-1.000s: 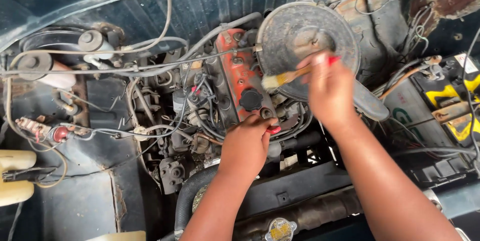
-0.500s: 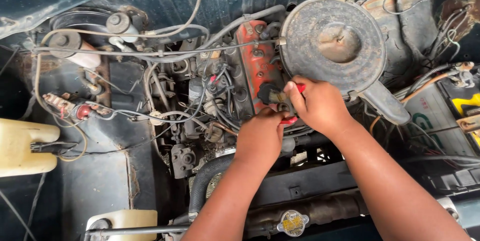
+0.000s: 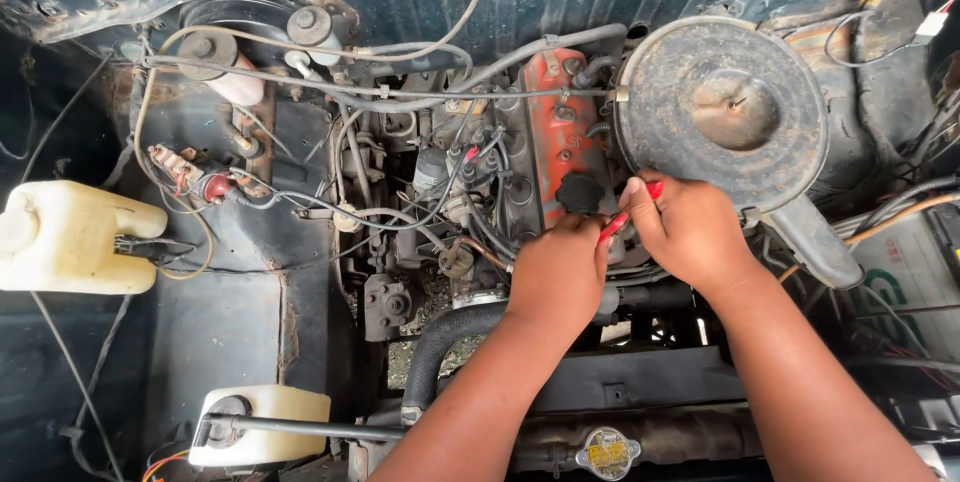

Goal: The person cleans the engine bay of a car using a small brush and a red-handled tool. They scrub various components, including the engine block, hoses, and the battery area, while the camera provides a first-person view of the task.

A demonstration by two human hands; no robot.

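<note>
At the bottom edge of the frame, nearest my camera, sit the radiator cap (image 3: pixel 608 452) and a black hose (image 3: pixel 440 342), in the dusty, rust-flecked engine bay of an old vehicle. Just above them, at centre, both hands work close together: the right hand (image 3: pixel 690 232) has its fingers closed round a red-handled tool (image 3: pixel 617 223), while the left hand (image 3: pixel 555 277) is curled beside it, fingertips hidden, so I cannot tell what it grips. The tool's working end lies by the black filler cap (image 3: pixel 580 192) on the red valve cover (image 3: pixel 560 132). I judge this is close work around that cap, and any further move calls for care among the crowded wires. Beyond, upper right, is the round air cleaner (image 3: pixel 720 112); at far left is a white reservoir (image 3: pixel 70 237).
</note>
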